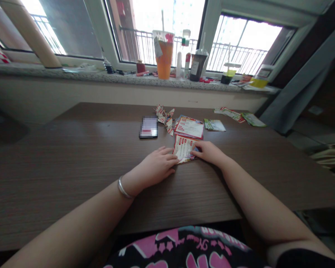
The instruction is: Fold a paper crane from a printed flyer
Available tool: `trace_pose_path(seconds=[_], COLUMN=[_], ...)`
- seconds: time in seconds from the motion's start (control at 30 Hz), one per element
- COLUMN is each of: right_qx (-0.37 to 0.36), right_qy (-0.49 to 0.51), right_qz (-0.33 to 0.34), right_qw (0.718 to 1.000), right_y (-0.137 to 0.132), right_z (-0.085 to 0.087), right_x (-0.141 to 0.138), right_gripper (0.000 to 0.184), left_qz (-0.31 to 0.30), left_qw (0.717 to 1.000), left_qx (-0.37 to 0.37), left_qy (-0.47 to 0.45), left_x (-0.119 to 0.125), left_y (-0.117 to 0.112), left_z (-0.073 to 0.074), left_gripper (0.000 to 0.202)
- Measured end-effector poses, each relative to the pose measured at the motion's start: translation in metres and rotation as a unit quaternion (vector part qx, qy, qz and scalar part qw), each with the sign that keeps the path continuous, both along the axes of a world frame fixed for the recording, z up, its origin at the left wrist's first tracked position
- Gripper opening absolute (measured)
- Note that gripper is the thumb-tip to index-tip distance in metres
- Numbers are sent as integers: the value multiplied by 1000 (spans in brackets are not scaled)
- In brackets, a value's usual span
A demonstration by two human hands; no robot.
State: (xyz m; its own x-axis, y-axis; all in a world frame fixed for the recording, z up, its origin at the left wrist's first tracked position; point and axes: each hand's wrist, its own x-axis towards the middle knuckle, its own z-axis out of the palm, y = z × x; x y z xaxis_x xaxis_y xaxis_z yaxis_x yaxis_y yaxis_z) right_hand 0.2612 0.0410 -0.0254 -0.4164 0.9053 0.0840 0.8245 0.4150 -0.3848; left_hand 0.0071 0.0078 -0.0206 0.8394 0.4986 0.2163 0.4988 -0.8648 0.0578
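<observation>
A small printed sheet, white with red labels and a red border, lies on the table with its lower edge creased. My left hand rests palm down at its left side, fingers stretched out and fingertips touching its edge. At the sheet's right edge, my right hand has thumb and forefinger bent together on the paper. Directly beyond is a similar printed sheet, lying flat. Crumpled or folded paper pieces sit to its upper left.
A phone lies left of the papers. Green-and-white cards and more paper strips lie to the right on the brown table. The windowsill holds an orange drink cup, a dark drink cup and bottles.
</observation>
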Motion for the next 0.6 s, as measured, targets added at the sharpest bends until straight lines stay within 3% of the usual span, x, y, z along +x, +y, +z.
trace_pose_path(seconds=[0.23,0.4,0.6], right_qx=[-6,9,20], right_qy=[18,-3,-36], right_qz=[-12,-28,-70], right_qw=[1000,1000,997], right_y=[2,3,3], right_z=[-3,-4,-5], right_x=[2,1,-2], right_gripper=[22,23,26], left_qz=[25,11,8], left_qw=[999,1000,999], left_qx=[-18,-20,-40], left_qy=[7,20,10], left_x=[2,2,2], left_y=[-2,-1,-2], left_z=[0,0,-2], left_gripper=[52,40,41])
